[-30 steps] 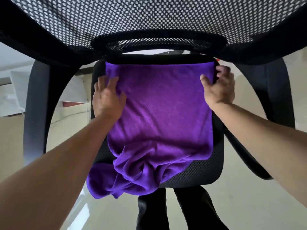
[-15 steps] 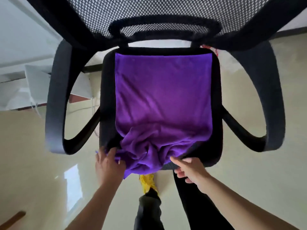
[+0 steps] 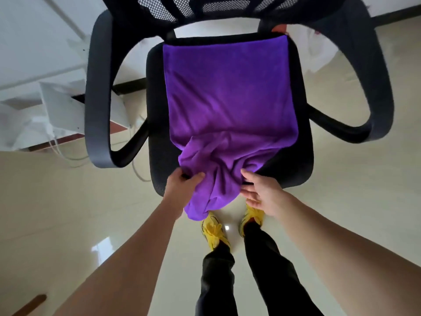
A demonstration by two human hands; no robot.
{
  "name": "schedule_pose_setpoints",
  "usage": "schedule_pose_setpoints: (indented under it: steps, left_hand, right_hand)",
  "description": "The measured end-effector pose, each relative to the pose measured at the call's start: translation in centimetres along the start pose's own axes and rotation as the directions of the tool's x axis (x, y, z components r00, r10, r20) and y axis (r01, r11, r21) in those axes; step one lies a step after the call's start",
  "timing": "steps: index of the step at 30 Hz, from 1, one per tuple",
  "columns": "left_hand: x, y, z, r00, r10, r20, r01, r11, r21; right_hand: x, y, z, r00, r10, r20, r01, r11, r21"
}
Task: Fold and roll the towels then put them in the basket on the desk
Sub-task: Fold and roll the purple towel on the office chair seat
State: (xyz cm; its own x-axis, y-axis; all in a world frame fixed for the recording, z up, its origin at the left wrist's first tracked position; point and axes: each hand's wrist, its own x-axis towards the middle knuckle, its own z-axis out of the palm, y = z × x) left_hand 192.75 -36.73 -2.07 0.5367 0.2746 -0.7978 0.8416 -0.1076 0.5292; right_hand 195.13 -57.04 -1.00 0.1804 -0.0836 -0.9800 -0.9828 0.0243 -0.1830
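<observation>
A purple towel [image 3: 230,92] lies spread flat over the seat of a black mesh office chair [image 3: 157,124]. Its near end is bunched and hangs over the seat's front edge. My left hand [image 3: 182,185] grips the bunched cloth at its left side, thumb on top. My right hand [image 3: 259,192] is at the right side of the hanging end, fingers spread and touching the fabric without closing on it. No basket or desk top is in view.
The chair's two armrests [image 3: 98,99] curve out on both sides of the seat. My legs in black trousers and yellow shoes [image 3: 214,231] stand just in front of the chair. White furniture and cables [image 3: 59,110] sit at the left on the glossy floor.
Both hands left the towel's far corners and came down to its bunched near end. The left hand has taken hold of the cloth, and the view has pulled back from the chair.
</observation>
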Motion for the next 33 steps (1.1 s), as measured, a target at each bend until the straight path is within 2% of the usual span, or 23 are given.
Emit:
schedule_pose_setpoints:
  steps: [2, 5, 8, 11, 13, 15, 17, 19, 21, 24, 27, 28, 30, 32, 33]
  left_hand:
    - [0.8, -0.1, 0.6, 0.999, -0.014, 0.043, 0.016, 0.999, -0.047]
    - [0.3, -0.7, 0.9, 0.995, -0.066, 0.079, 0.072, 0.995, -0.064]
    - [-1.2, -2.6, 0.3, 0.99, -0.122, 0.065, 0.13, 0.982, -0.139]
    - [-2.3, -4.5, -0.9, 0.978, -0.176, 0.108, 0.193, 0.967, -0.167]
    - [-2.5, -5.3, -1.4, 0.961, -0.21, 0.18, 0.246, 0.946, -0.21]
    - [-2.4, -6.1, -1.6, 0.939, -0.237, 0.251, 0.29, 0.935, -0.202]
    - [-2.3, -6.8, -1.8, 0.921, -0.268, 0.283, 0.317, 0.938, -0.141]
    - [-2.3, -7.2, -2.0, 0.911, -0.307, 0.273, 0.346, 0.932, -0.104]
    - [-2.6, -7.5, -2.4, 0.906, -0.338, 0.254, 0.37, 0.925, -0.09]
    - [-3.5, -7.7, -3.0, 0.872, -0.378, 0.312, 0.392, 0.92, 0.018]
    - [-4.8, -7.7, -3.4, 0.783, -0.475, 0.401, 0.418, 0.88, 0.225]
    - [-5.1, -7.5, -3.4, 0.789, -0.474, 0.392, 0.413, 0.88, 0.232]
    - [-5.1, -6.8, -3.1, 0.868, -0.39, 0.307, 0.363, 0.921, 0.143]
    - [-4.6, -5.4, -2.6, 0.954, -0.268, 0.136, 0.274, 0.961, -0.027]
    - [-4.3, -4.4, -2.5, 0.973, -0.221, 0.068, 0.227, 0.968, -0.107]
  right_hand:
    - [0.7, 0.0, 1.2, 0.998, -0.065, -0.023, 0.066, 0.998, 0.013]
    - [1.4, -0.1, 1.7, 0.99, -0.098, -0.097, 0.112, 0.982, 0.151]
    - [1.4, 0.6, -0.3, 0.974, -0.133, -0.184, 0.19, 0.922, 0.338]
    - [0.6, 1.7, -3.9, 0.961, -0.137, -0.239, 0.225, 0.89, 0.396]
    - [0.0, 2.5, -6.1, 0.954, -0.14, -0.263, 0.227, 0.914, 0.337]
    - [-0.1, 3.2, -7.8, 0.941, -0.173, -0.291, 0.238, 0.949, 0.207]
    - [0.0, 3.7, -9.0, 0.911, -0.256, -0.324, 0.248, 0.966, -0.069]
    - [0.0, 3.9, -9.9, 0.888, -0.327, -0.323, 0.212, 0.915, -0.343]
    - [0.1, 4.0, -10.8, 0.893, -0.322, -0.316, 0.149, 0.871, -0.468]
    - [-0.2, 3.2, -11.9, 0.906, -0.268, -0.329, 0.091, 0.88, -0.466]
    - [-0.3, 1.9, -13.0, 0.881, -0.29, -0.373, 0.092, 0.879, -0.467]
    - [-0.5, 1.5, -13.2, 0.877, -0.296, -0.378, 0.099, 0.883, -0.459]
    - [-0.8, 0.6, -13.6, 0.881, -0.311, -0.358, 0.143, 0.894, -0.424]
    - [-1.4, -0.7, -13.5, 0.876, -0.35, -0.331, 0.21, 0.896, -0.392]
    - [-1.8, -1.5, -13.2, 0.866, -0.383, -0.322, 0.253, 0.891, -0.378]
